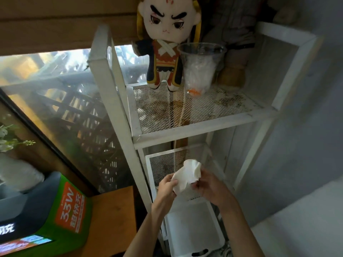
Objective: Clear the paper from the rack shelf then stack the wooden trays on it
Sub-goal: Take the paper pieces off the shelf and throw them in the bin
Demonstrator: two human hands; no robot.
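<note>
A crumpled white paper [187,176] is held between both hands in front of the white metal rack [118,101]. My left hand [167,186] grips its lower left side, and my right hand [207,186] pinches its right edge. Behind the paper lies the rack's lower mesh shelf [163,164]. The upper mesh shelf [185,112] is stained and dusty. No wooden trays are in view.
A plush doll [165,43] and a clear plastic cup [199,69] stand at the back of the upper shelf. A white bin [193,230] sits below the hands. A green and black machine [44,214] rests on a wooden table [111,219] at left, beside a window.
</note>
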